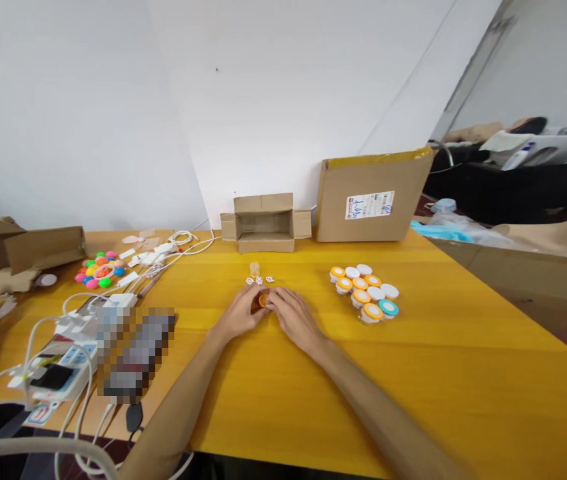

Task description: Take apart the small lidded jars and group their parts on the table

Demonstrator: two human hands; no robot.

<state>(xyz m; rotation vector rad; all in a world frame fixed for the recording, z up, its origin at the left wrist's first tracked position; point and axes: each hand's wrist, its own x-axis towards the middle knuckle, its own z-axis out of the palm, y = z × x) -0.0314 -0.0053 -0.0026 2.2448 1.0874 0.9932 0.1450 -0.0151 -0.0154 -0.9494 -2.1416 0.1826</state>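
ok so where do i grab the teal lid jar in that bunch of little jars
By its round lid, pinched from above, coming in from the near right. The teal lid jar stands upright at the cluster's near right corner: an orange-lidded jar crowds its left and a white-lidded one sits behind, so only those sides look free.

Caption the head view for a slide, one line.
Left hand and right hand hold a small orange pot on a yellow table, lidded pots clustered nearby.
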